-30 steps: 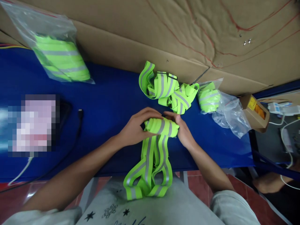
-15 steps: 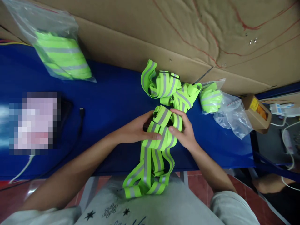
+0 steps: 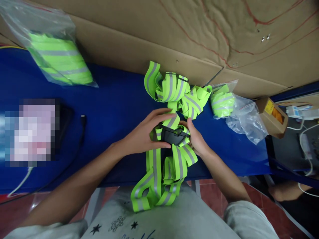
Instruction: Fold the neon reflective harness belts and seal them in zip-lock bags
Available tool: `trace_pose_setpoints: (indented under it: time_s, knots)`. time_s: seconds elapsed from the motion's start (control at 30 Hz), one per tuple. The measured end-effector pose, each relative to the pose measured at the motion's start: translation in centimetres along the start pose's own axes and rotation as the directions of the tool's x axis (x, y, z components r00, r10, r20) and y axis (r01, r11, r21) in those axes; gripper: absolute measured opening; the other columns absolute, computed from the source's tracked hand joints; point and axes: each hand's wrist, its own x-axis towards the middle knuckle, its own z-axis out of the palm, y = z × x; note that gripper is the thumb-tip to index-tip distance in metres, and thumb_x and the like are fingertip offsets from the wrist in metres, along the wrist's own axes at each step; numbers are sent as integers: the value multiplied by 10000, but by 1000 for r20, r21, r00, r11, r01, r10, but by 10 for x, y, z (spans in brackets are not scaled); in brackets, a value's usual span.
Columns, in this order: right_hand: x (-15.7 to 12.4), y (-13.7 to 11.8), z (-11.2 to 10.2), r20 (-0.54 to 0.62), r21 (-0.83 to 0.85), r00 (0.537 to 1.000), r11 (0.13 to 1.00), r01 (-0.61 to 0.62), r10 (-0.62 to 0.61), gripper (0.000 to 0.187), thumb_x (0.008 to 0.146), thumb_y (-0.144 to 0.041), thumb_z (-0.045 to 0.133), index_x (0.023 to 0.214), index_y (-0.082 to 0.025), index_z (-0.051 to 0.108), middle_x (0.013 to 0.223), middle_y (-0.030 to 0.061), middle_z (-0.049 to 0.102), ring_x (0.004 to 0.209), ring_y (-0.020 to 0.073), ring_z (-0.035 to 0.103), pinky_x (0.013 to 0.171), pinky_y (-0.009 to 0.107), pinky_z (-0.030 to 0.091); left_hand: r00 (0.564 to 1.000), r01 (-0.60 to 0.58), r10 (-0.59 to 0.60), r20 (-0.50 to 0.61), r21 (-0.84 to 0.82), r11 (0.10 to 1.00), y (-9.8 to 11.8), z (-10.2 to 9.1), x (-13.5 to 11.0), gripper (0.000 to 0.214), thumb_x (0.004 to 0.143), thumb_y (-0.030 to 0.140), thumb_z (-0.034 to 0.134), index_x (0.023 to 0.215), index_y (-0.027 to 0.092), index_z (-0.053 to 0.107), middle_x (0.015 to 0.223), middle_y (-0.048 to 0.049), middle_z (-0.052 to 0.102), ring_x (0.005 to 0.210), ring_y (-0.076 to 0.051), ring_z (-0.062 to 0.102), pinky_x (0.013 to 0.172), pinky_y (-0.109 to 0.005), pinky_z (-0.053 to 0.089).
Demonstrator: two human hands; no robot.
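Between my two hands is a lime-yellow reflective belt (image 3: 156,169) with a grey stripe, its loops trailing over the table edge onto my shirt. A black plastic buckle (image 3: 175,135) on it faces up. My left hand (image 3: 152,129) grips the belt and buckle from the left, thumb below and fingers above. My right hand (image 3: 196,137) is closed round the right side, thumb up and its other fingers mostly hidden behind the belt. Just beyond lies a loose heap of similar reflective belts (image 3: 174,88).
A clear bag of folded reflective fabric (image 3: 59,58) leans at the back left. A pixelated object (image 3: 35,132) and a black cable (image 3: 83,122) lie left. To the right are a smaller bagged bundle (image 3: 223,103), an empty plastic bag (image 3: 246,121) and a cardboard box (image 3: 271,116). Another person's arm (image 3: 286,192) shows lower right.
The belt has been turned in my hands, so the black buckle now shows on top. My right thumb has lifted, and belt loops have dropped lower on the right. The view has shifted slightly.
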Motion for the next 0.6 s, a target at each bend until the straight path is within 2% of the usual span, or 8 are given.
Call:
trace_pose_setpoints:
  time_s: [0.1, 0.2, 0.33, 0.43, 0.6]
  knots:
    - [-1, -3, -1, -58, -110, 987, 984, 140, -147, 796, 971, -846, 264, 1171, -261, 765, 1048, 51, 787, 912, 204, 756, 765, 301, 612, 990, -90, 109, -88, 195, 977, -2, 2, -2, 707, 836, 424, 862, 1463, 332, 547, 1658, -151, 350, 1572, -385, 341, 1267, -593, 364]
    - [-3, -6, -1, -64, -206, 968, 952, 225, -243, 752, 982, -824, 301, 1092, -269, 796, 1065, 37, 787, 1006, 205, 739, 932, 324, 593, 982, -172, 188, -21, 315, 933, -5, 6, -5, 405, 899, 315, 798, 1280, 305, 662, 1670, -130, 337, 1569, -369, 359, 1235, -565, 411]
    - [-2, -7, -1, -22, -291, 962, 922, 255, -273, 749, 1000, -799, 303, 1061, -240, 797, 1035, 47, 782, 978, 203, 724, 986, 346, 563, 978, -207, 209, 30, 332, 920, -7, 11, -5, 349, 907, 256, 752, 1247, 261, 670, 1685, -157, 306, 1553, -383, 385, 1195, -550, 457]
    - [1, -5, -1, 11, -300, 948, 903, 308, -319, 647, 987, -769, 433, 1040, -228, 784, 1023, 46, 774, 974, 207, 717, 948, 334, 557, 971, -229, 238, 19, 346, 910, -7, 11, -5, 339, 878, 234, 762, 1205, 224, 672, 1635, -177, 375, 1534, -386, 405, 1211, -554, 443]
    - [4, -5, 1, 15, -339, 939, 882, 328, -344, 574, 939, -747, 566, 970, -197, 727, 850, 23, 693, 763, 155, 619, 690, 266, 491, 960, -264, 277, 36, 435, 861, -7, 11, -6, 253, 896, 238, 689, 1145, 203, 657, 1460, -174, 535, 1425, -369, 510, 1154, -560, 494]
